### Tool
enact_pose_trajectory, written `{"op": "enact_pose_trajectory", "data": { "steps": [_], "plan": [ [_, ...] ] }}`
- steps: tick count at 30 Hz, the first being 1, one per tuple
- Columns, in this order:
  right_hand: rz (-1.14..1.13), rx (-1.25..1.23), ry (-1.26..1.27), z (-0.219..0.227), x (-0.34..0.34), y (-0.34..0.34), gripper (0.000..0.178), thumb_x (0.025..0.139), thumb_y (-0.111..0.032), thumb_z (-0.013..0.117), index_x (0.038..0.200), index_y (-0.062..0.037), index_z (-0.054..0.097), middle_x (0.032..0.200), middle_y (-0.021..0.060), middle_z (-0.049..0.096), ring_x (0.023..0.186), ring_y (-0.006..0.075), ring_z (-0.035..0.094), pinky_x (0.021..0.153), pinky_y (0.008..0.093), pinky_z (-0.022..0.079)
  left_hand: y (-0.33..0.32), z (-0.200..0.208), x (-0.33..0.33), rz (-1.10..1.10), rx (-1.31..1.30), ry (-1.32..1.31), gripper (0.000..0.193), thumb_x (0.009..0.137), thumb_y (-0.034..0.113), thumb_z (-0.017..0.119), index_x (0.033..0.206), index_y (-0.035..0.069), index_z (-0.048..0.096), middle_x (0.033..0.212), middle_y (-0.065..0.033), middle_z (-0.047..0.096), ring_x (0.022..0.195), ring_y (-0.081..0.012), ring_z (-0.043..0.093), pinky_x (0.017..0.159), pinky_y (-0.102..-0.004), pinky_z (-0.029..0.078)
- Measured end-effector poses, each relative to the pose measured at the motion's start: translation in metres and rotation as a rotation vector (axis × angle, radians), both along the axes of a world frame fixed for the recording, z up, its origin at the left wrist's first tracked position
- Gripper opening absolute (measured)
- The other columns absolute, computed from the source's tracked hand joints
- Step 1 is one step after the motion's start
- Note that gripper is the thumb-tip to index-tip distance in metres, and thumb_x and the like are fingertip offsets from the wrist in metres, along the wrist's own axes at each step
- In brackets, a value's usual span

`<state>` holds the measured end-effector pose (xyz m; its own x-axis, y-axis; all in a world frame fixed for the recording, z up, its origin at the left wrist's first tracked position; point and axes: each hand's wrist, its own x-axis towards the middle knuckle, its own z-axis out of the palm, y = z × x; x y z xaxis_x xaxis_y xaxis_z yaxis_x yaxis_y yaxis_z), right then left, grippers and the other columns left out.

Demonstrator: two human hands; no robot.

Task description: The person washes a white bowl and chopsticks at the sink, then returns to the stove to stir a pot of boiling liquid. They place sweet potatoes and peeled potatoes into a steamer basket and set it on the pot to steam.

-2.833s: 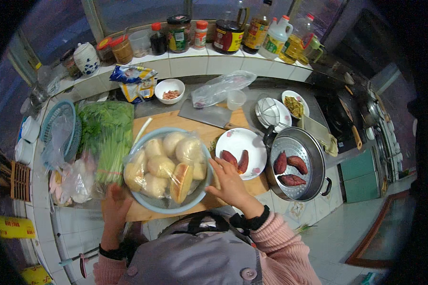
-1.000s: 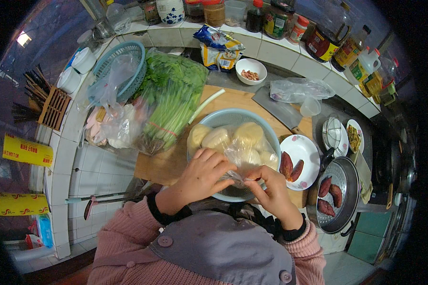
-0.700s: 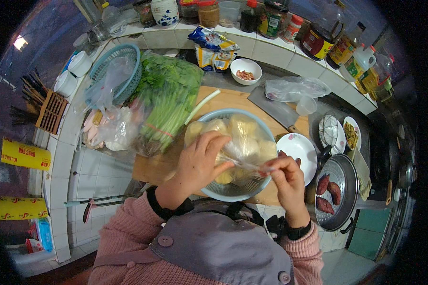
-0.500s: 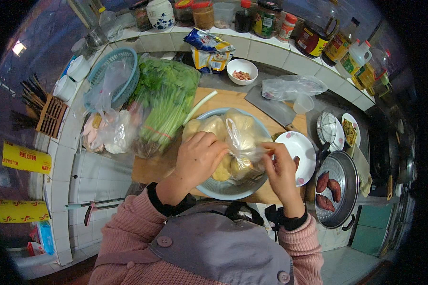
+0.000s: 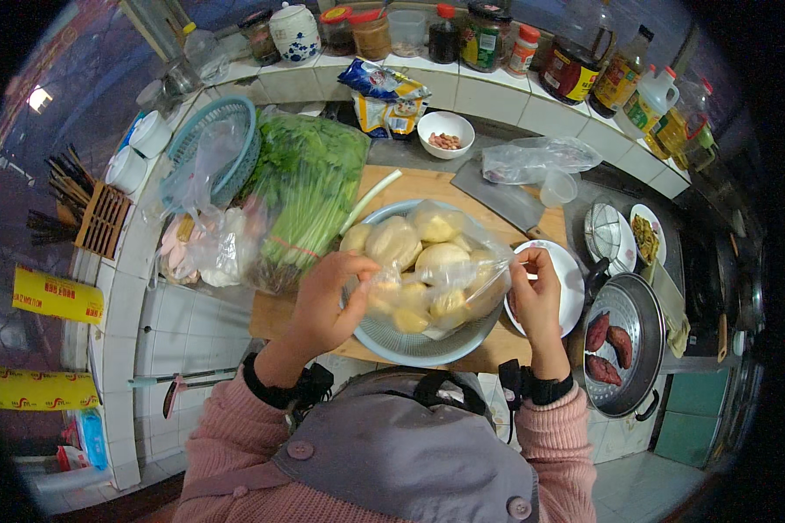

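A clear plastic bag lies spread over several pale yellow potatoes in a light blue plastic basket. My left hand pinches the bag's left edge between thumb and fingers. At the other side, my right hand grips a gathered corner of the same bag, pulling it taut. Whether all the potatoes are inside the bag or some lie under it, I cannot tell. The basket rests on a wooden cutting board.
Bagged leafy greens lie left of the basket. A cleaver and a white bowl of peanuts are behind it. To the right are a white plate and a steamer pot with sweet potatoes. Jars and bottles line the back ledge.
My hands have moved apart, the left one leftward and lower, the right one outward. The bag, bunched up before, is now stretched wide over the potatoes.
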<state>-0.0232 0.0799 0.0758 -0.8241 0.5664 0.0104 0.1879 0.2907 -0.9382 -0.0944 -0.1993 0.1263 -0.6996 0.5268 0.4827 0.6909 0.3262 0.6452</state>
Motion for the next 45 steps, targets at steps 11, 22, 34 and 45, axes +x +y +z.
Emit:
{"op": "enact_pose_trajectory", "data": {
  "steps": [11, 22, 34, 45],
  "plan": [
    [0.88, 0.732, 0.235, 0.068, 0.011, -0.068, 0.023, 0.073, -0.006, 0.06, 0.094, -0.0094, 0.055, 0.09, 0.0076, 0.062, 0.08, 0.0255, 0.064, 0.065, 0.0356, 0.051, -0.008, 0.016, -0.001, -0.272, -0.018, -0.027, 0.012, 0.07, -0.004, 0.051, 0.077, 0.006, 0.051, 0.088, -0.0089, 0.056, 0.093, -0.0282, 0.055, 0.084, -0.0387, 0.043],
    [0.538, 1.059, -0.265, 0.076, 0.018, -0.041, 0.022, 0.081, -0.026, 0.065, 0.095, -0.01, 0.063, 0.083, 0.0085, 0.064, 0.065, 0.029, 0.063, 0.062, 0.0391, 0.05, -0.03, 0.025, -0.013, -0.294, -0.121, -0.197, 0.013, 0.072, 0.008, 0.059, 0.085, 0.01, 0.06, 0.077, -0.0031, 0.055, 0.084, -0.0215, 0.058, 0.106, -0.0466, 0.028],
    [0.419, 0.859, -0.088, 0.073, 0.0, -0.053, 0.087, 0.069, -0.025, 0.075, 0.141, -0.0053, 0.029, 0.145, 0.0175, 0.03, 0.12, 0.0337, 0.047, 0.085, 0.0381, 0.051, -0.039, 0.069, -0.008, -0.059, -0.445, 0.433, 0.013, 0.06, 0.016, 0.071, 0.067, 0.014, 0.06, 0.099, 0.0006, 0.061, 0.107, -0.0209, 0.054, 0.105, -0.049, 0.03],
    [0.309, 0.655, 0.153, 0.095, 0.023, -0.043, 0.042, 0.079, -0.004, 0.063, 0.12, -0.0055, 0.054, 0.106, 0.0158, 0.061, 0.08, 0.0299, 0.063, 0.065, 0.0362, 0.051, -0.017, 0.084, 0.007, -0.139, -0.276, 0.257, 0.024, 0.067, 0.013, 0.067, 0.09, 0.012, 0.064, 0.105, -0.0064, 0.06, 0.11, -0.0268, 0.053, 0.102, -0.053, 0.033]
  ]
}}
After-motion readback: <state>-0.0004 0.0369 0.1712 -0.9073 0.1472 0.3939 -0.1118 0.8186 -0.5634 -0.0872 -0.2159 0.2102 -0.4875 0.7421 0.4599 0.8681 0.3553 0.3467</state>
